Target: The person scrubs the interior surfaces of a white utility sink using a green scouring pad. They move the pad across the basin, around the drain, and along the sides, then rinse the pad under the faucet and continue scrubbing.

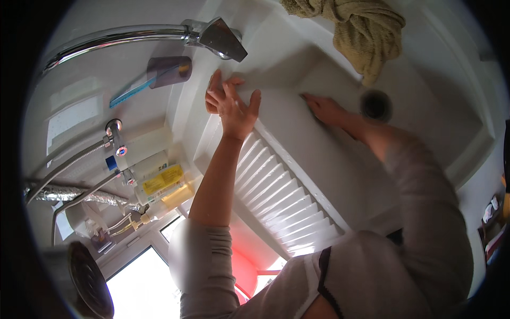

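A white laundry sink (329, 159) fills the middle of the view, with a ridged washboard part (281, 191) on one side and a dark round drain (376, 105) in its basin. My left hand (231, 110) rests on the sink's upper edge beside the washboard, its fingers apart and partly bent, with nothing seen in it. Down in the basin, my right hand (326, 110) lies against the sloping inner wall near the drain. Its fingers are stretched out, and no object shows in them. A crumpled brown towel (366, 37) hangs over the far rim.
A chrome faucet (218, 40) reaches in from the upper left. Below it stand a purple cup (170, 72) and a blue, stick-like item (133, 91). Wall valves (116, 139), hoses and a yellow-labelled bottle (162, 179) are at left. A red object (247, 266) shows below the washboard.
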Demonstrator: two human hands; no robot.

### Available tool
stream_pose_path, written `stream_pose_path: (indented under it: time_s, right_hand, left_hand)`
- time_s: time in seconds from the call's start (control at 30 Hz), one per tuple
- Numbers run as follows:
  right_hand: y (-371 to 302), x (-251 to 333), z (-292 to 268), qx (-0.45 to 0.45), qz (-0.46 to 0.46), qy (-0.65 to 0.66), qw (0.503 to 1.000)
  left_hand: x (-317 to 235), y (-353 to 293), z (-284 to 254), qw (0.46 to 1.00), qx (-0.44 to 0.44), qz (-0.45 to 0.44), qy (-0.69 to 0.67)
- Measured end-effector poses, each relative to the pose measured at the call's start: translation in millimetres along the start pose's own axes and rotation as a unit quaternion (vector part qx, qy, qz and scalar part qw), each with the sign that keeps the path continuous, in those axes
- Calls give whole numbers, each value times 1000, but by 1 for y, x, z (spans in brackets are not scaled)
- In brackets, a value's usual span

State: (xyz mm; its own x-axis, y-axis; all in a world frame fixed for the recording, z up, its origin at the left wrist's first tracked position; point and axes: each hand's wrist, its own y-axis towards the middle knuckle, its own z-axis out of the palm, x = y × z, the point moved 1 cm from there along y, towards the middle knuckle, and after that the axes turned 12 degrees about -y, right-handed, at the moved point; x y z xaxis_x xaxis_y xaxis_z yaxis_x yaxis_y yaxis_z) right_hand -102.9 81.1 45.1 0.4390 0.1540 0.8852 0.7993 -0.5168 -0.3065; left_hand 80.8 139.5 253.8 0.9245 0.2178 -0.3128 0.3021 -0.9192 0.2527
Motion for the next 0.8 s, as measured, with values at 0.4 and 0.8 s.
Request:
stream_pose_path:
  time_s: [0.4,0.8]
  right_hand:
    - [-39,-9,-8,25,-6,-19,999]
    - [-91,-20,-23,101,-12,-175,979]
  left_hand:
    - [4,1,5,1000,3,6,11]
    - [2,2,0,1000,4,-11,9]
